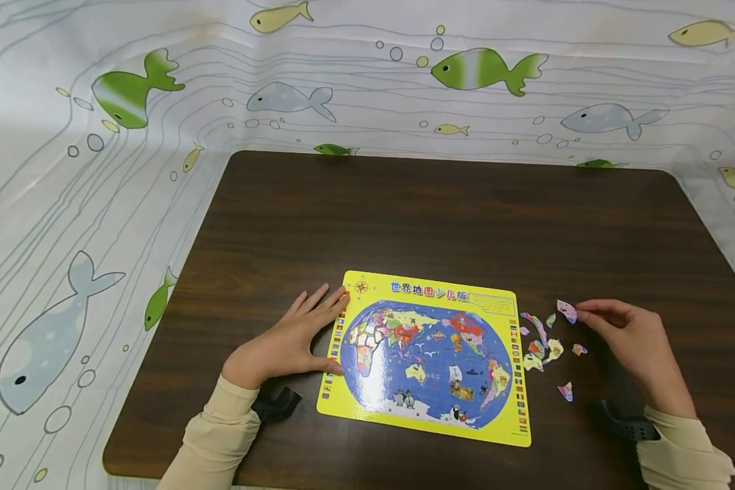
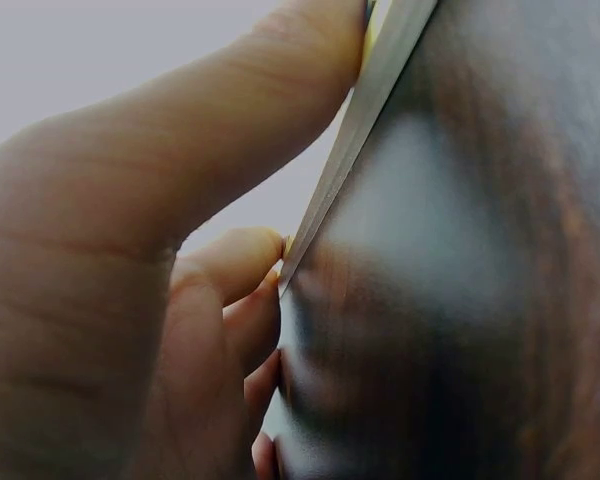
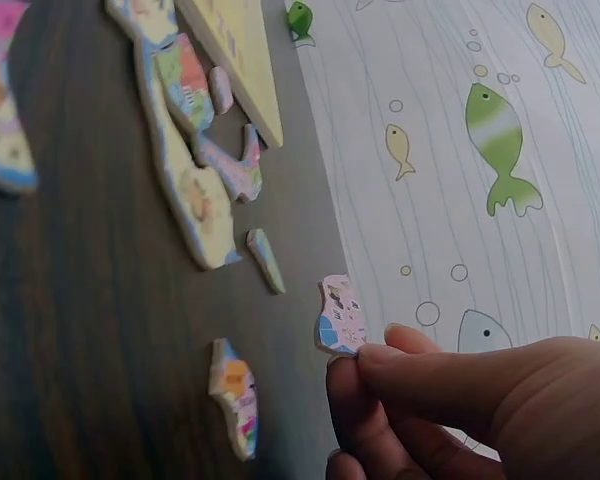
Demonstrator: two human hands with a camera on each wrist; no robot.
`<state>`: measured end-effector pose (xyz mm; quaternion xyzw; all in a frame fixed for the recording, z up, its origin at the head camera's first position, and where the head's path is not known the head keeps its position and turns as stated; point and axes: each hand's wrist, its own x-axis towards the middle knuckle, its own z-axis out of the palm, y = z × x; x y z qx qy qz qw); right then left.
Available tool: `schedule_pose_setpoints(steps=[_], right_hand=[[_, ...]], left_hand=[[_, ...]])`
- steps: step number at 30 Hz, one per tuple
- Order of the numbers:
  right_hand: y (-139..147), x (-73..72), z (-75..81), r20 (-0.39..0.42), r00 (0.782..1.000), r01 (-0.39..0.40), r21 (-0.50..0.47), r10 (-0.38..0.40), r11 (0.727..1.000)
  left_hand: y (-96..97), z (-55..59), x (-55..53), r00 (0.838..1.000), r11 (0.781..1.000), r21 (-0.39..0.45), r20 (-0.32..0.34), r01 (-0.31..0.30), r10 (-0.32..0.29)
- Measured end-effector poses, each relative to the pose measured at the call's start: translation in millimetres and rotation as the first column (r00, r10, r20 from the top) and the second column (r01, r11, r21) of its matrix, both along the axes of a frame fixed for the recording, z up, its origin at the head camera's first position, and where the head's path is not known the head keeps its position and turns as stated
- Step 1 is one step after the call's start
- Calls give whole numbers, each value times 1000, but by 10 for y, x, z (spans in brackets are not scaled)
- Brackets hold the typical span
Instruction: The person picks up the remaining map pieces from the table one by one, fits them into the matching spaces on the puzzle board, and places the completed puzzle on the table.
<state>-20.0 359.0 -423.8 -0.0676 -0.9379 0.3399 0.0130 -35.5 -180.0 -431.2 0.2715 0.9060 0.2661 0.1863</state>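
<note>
A yellow-bordered world map puzzle board (image 1: 429,433) lies flat on the dark table, its blue map partly filled with coloured pieces. My left hand (image 1: 290,340) rests at the board's left edge with fingers spread and straight, thumb and fingertips on the border. In the left wrist view the thumb (image 2: 250,90) lies against the board's edge (image 2: 350,150). To the right of the board, my right hand (image 1: 637,340) pinches a pink puzzle piece (image 1: 566,312) with a blue corner between thumb and finger. That puzzle piece (image 3: 342,318) shows its printed face in the right wrist view.
Several loose puzzle pieces (image 1: 553,350) lie close beside the board's right edge. A separate small piece (image 1: 565,391) sits nearer the front, and another (image 1: 579,349) lies by the right hand. White fish-patterned sheeting (image 1: 380,68) stands behind the brown table (image 1: 435,218).
</note>
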Motion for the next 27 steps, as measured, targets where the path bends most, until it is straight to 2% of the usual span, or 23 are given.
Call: schedule_pose_setpoints(steps=[16,27], right_hand=[[-163,-23,70,4,997,-73,29,73,997],[-283,-39,105,40,991,-126,30,125,992]], left_hand=[[4,2,6,1000,1000,1,1,0,0],[2,0,6,1000,1000,1,1,-6,6]])
